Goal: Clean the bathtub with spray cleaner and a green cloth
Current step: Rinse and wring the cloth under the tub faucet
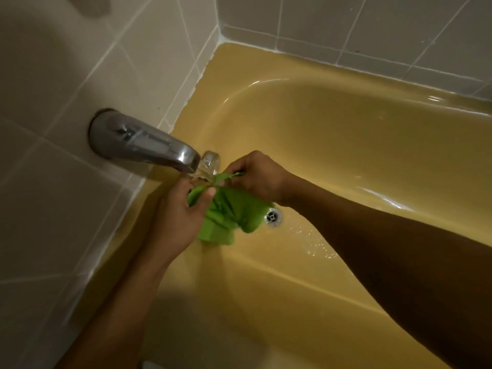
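One green cloth (231,211) hangs bunched low in the tub near the middle of the view. Its upper edge is drawn between both hands under the stream of water (203,173) running from the chrome spout (149,145). The left hand (181,217), at the cloth's nine o'clock, pinches that edge between thumb and curled fingers. The right hand (255,177), at its one o'clock, has its fingers closed round the other twisted corner.

The spout juts from the tiled wall (80,75) at the cloth's ten o'clock, with a small chrome fitting (211,159) just behind the stream. The drain (273,217) sits at the cloth's three o'clock, just beside its edge. Droplets dot the floor of the yellow bathtub (346,134) towards five o'clock. No spray bottle is in view.

The step in hand looks like wetting or rinsing the cloth. The next move is probably wringing: both ends twisted opposite ways over the drain, with a firm grip because soaked fabric tends to slip. Wiping the tub walls would follow.
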### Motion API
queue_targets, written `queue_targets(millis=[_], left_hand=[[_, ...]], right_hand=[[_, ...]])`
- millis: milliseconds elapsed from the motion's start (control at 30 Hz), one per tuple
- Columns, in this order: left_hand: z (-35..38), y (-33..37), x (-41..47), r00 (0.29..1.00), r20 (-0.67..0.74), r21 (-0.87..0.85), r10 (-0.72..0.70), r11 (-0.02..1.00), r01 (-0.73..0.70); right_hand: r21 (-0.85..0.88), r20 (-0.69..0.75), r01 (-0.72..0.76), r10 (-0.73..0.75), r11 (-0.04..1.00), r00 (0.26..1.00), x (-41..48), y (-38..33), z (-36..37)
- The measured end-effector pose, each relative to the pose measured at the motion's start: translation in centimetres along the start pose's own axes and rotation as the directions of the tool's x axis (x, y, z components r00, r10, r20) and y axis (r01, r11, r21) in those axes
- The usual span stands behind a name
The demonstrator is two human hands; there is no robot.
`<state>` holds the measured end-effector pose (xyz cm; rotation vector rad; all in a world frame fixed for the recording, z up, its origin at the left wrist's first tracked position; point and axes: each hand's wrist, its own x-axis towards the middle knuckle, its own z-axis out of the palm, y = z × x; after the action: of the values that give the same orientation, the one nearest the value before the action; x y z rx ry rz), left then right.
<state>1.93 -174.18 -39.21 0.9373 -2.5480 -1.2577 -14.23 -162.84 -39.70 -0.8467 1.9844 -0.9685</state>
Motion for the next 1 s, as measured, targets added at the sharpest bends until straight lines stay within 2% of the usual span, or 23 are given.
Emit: queue_targets(millis=[67,133,267,300,400,467,533,600,633,667,733,833,900,1000], left_hand=[[-0.7,-0.1,0.3,1.0,0.005,0.003,0.014,1.0,-0.014],[-1.5,-0.6,0.7,0.998,-0.055,0.108,0.04,0.994,-0.034],[-2.8,-1.7,0.8,0.984,-0.155,0.238,0.092,0.97,-0.053],[-3.0,-2.0,0.7,0.98,-0.166,0.241,0.106,0.968,-0.064],[-3.5,-2.8,0.0,0.968,-0.243,0.152,0.069,0.988,-0.033],[-3.6,-3.3,-0.5,0.96,-0.278,0.128,0.034,0.992,0.002],[-3.6,-3.7,-1.0,0.96,-0.279,0.113,0.028,0.994,0.004],[-3.4,-3.7,-1.2,0.957,-0.29,0.11,0.009,0.994,0.024],[-3.3,-3.7,-1.2,0.958,-0.288,0.116,-0.008,0.992,0.043],[-3.3,-3.7,-1.1,0.962,-0.274,0.131,-0.02,0.99,0.058],[-3.3,-3.6,-1.0,0.978,-0.207,0.195,0.004,0.98,0.037],[-2.8,-2.8,-0.5,0.993,-0.081,0.282,0.085,0.958,-0.059],[-2.0,-2.2,0.4,0.995,-0.012,0.188,0.099,0.978,-0.095],[-0.4,-1.0,2.3,0.981,0.186,-0.156,0.059,0.987,-0.03]], right_hand=[[0.002,0.082,0.034,-0.034,0.999,0.996,0.9,-1.5,1.1],[0.03,0.125,0.05,-0.054,0.998,0.991,1.5,-2.7,1.7],[0.034,0.095,0.058,-0.061,0.998,0.994,2.6,-3.1,2.1],[-0.002,0.094,0.06,-0.059,0.998,0.994,2.8,-3.1,2.1],[-0.268,0.216,0.133,-0.075,0.954,0.973,2.7,-3.2,1.6],[-0.33,0.237,0.142,-0.063,0.933,0.969,2.5,-2.6,1.2],[-0.286,0.152,0.136,-0.095,0.948,0.984,2.5,-1.9,1.1],[-0.112,0.058,0.069,-0.063,0.991,0.996,2.6,-1.6,1.5],[-0.012,0.059,0.036,-0.035,0.999,0.998,2.5,-1.6,1.8],[0.054,0.089,0.022,-0.026,0.998,0.996,2.4,-1.8,2.1],[0.073,0.147,0.037,-0.047,0.997,0.988,2.2,-1.9,2.7],[0.08,0.138,0.039,-0.05,0.996,0.989,2.1,-1.8,2.1],[0.095,0.124,0.034,-0.046,0.995,0.991,1.7,-1.4,1.1],[0.059,0.121,0.034,-0.041,0.998,0.992,0.6,-0.7,-0.5]])
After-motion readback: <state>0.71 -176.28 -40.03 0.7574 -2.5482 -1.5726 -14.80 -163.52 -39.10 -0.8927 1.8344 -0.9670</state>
